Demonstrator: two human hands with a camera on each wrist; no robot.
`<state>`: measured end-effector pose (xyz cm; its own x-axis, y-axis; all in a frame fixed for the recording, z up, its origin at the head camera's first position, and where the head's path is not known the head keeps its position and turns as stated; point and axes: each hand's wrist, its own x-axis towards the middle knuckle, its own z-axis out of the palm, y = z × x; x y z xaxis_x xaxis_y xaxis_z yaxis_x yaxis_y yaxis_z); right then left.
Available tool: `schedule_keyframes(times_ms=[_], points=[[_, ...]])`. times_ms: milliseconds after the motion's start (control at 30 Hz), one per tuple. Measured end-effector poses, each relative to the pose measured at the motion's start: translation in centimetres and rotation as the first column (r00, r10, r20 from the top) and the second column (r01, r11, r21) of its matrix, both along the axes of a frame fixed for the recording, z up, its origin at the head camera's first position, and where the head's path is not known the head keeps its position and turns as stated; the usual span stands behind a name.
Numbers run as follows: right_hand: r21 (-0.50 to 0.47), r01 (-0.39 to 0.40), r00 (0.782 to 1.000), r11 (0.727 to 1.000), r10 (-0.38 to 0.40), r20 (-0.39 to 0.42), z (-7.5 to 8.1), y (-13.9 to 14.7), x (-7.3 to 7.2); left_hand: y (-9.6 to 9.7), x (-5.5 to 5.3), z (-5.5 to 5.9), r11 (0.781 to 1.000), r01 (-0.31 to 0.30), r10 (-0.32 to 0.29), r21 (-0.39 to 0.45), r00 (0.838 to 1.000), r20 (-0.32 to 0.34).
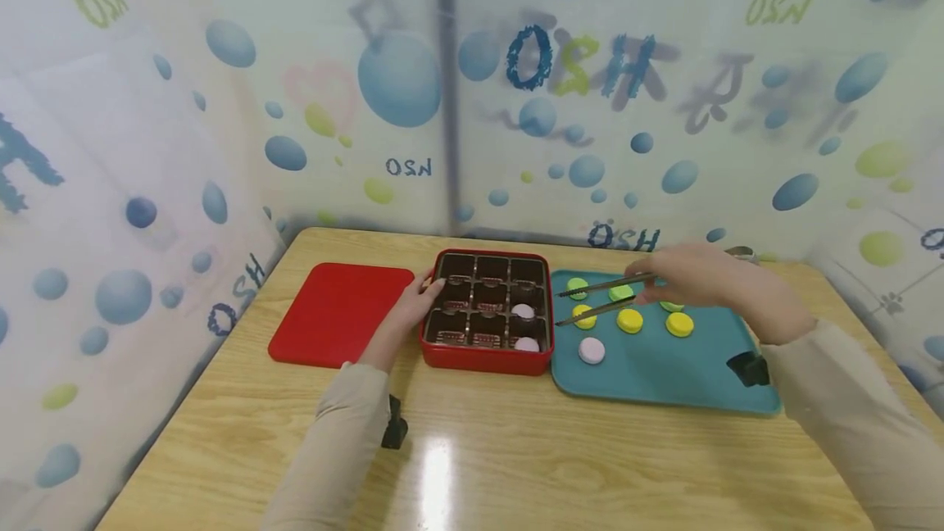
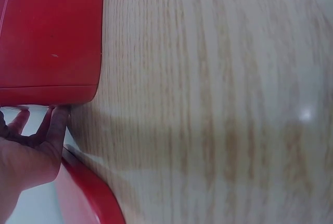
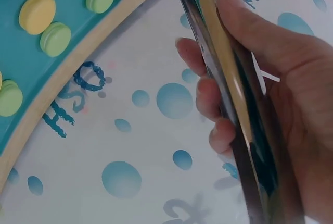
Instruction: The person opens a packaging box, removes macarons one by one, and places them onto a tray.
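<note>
My left hand [image 1: 410,301] rests at the left side of a red box [image 1: 487,360], its fingers [image 2: 57,125] touching the wall. Inside, a dark divided insert [image 1: 490,269] holds two pale pink macarons [image 1: 527,345] in its right column, in the middle and front compartments. My right hand [image 1: 689,273] grips metal tongs [image 1: 601,314] above a blue tray [image 1: 664,379]. The tong tips stand apart near the tray's left edge, with nothing visibly gripped. On the tray lie one pale pink macaron [image 1: 592,351], three yellow macarons [image 1: 630,320] and green macarons [image 1: 578,288].
A flat red lid [image 1: 347,310] lies on the wooden table [image 1: 487,449], left of the box. Behind the table hangs a patterned sheet [image 1: 501,146] with blue and green spots. The tray stands right against the box's right side.
</note>
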<state>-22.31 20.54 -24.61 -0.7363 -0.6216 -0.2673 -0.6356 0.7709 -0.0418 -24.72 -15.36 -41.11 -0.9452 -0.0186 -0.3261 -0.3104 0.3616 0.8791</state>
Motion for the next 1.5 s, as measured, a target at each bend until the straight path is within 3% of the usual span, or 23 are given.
schedule_keyframes(times_ms=[300, 467, 700, 867, 1100, 1367, 1500], points=[[-0.014, -0.013, 0.987, 1.0, 0.011, -0.159, -0.2, -0.6, -0.5, 0.0, 0.3, -0.1, 1.0, 0.012, -0.012, 0.011, 1.0, 0.001], [-0.039, -0.025, 0.985, 0.999, 0.018, -0.173, -0.7, -1.5, -1.1, 0.0, 0.3, 0.1, 1.0, 0.002, -0.002, -0.003, 1.0, -0.01], [0.015, -0.098, 0.973, 0.995, 0.099, -0.209, -1.6, -3.5, -1.6, 0.0, 0.1, -0.1, 1.0, 0.009, -0.008, 0.012, 1.0, -0.015], [0.065, -0.142, 0.97, 0.988, 0.152, -0.188, -1.1, -5.2, -2.0, -0.1, 0.1, -0.1, 1.0, 0.002, -0.002, 0.014, 1.0, -0.008], [0.167, -0.215, 0.936, 0.962, 0.252, -0.245, -0.5, -7.7, -2.7, -0.2, -0.1, 0.2, 1.0, 0.001, -0.001, 0.006, 1.0, -0.006], [0.257, -0.121, 0.977, 0.959, 0.161, -0.14, -1.0, -10.2, -2.9, -0.3, -0.2, -0.1, 1.0, 0.003, -0.003, -0.001, 1.0, -0.022], [0.241, -0.13, 0.978, 0.962, 0.164, -0.127, -1.5, -10.8, -2.8, -0.3, -0.1, -0.1, 1.0, 0.002, -0.002, 0.005, 1.0, -0.02]])
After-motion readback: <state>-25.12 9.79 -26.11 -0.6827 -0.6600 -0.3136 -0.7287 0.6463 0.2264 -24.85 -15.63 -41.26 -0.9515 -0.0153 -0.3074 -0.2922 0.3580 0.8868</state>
